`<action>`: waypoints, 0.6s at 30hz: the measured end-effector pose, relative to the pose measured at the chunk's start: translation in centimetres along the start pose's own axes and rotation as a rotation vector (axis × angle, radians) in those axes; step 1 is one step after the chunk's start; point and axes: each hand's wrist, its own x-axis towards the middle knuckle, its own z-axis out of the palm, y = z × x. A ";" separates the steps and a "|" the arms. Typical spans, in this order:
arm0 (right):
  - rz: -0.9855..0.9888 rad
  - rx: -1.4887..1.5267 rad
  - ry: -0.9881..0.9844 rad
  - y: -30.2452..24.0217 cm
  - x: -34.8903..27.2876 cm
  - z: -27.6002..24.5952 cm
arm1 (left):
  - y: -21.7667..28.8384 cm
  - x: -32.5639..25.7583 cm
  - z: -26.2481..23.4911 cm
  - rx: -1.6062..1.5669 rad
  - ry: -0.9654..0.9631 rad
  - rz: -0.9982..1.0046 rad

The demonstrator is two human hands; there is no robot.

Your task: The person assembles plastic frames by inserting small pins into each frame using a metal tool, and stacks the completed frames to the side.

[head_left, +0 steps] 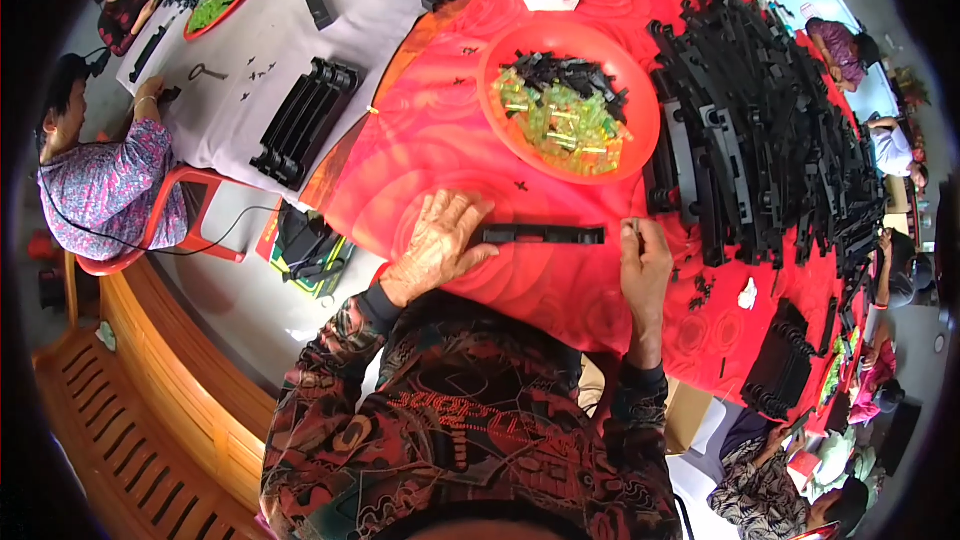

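A long, narrow black plastic part [540,234] lies flat on the red tablecloth in front of me. My left hand [438,245] rests at its left end, palm down with the fingers stretched out and the thumb apart. Just beyond its right end, my right hand [645,265] has thumb and fingertips pinched together; anything between them is too small to make out. Ahead stands a round red basin [645,152] with yellow-green translucent pieces [560,130] and small black pieces [580,72] in it.
A big heap of long black plastic parts [770,140] covers the right of the table. At far left, a co-worker [110,175] sits by a pale cloth with stacked black parts [310,120]. More people sit along the right. A wooden bench [180,370] stands left behind me.
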 end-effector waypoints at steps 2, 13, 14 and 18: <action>0.104 0.102 0.022 -1.8 1.3 -1.0 | -0.5 -0.3 1.2 -0.032 0.015 0.012; -0.140 -0.311 -0.206 -2.8 11.3 1.5 | -1.6 -0.5 1.5 -0.217 0.025 0.013; -0.125 -0.479 -0.291 -3.0 11.9 2.2 | -1.7 -0.5 1.5 -0.218 0.027 0.011; -0.082 -0.649 -0.442 -3.0 13.2 3.8 | -1.9 -0.6 1.6 -0.257 0.019 -0.004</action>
